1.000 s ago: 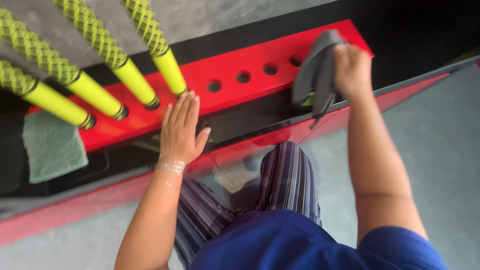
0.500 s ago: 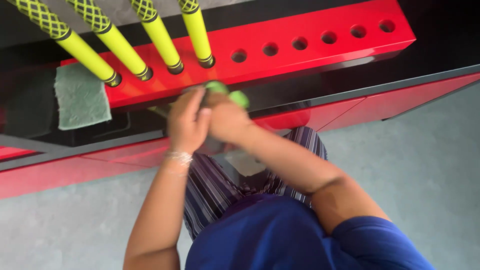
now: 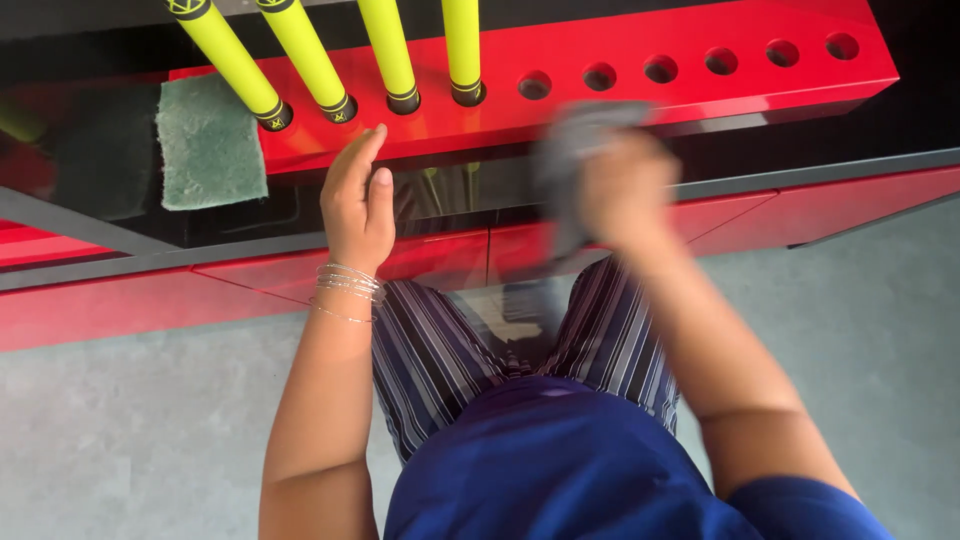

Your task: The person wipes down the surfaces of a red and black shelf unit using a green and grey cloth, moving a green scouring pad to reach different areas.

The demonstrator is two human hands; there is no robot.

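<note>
My right hand [image 3: 625, 190], blurred by motion, is shut on a grey cloth [image 3: 570, 150] pressed against the glossy black shelf [image 3: 440, 195] just below the red holder block [image 3: 600, 95]. My left hand [image 3: 358, 205] rests on the shelf's front edge with fingers together and holds nothing; thin bracelets circle its wrist. Several yellow handles [image 3: 385, 50] stand in the block's left holes. The holes to the right are empty.
A green cloth [image 3: 208, 142] lies on the black shelf at the left. Red cabinet fronts [image 3: 150, 310] run below the shelf. Grey floor [image 3: 120, 440] spreads under my striped trousers [image 3: 450, 360] and blue top.
My right hand with the grey cloth swung from the block's right end to the middle by my left hand, then moved slightly right. The view shifted, and my left hand stayed on the shelf edge.
</note>
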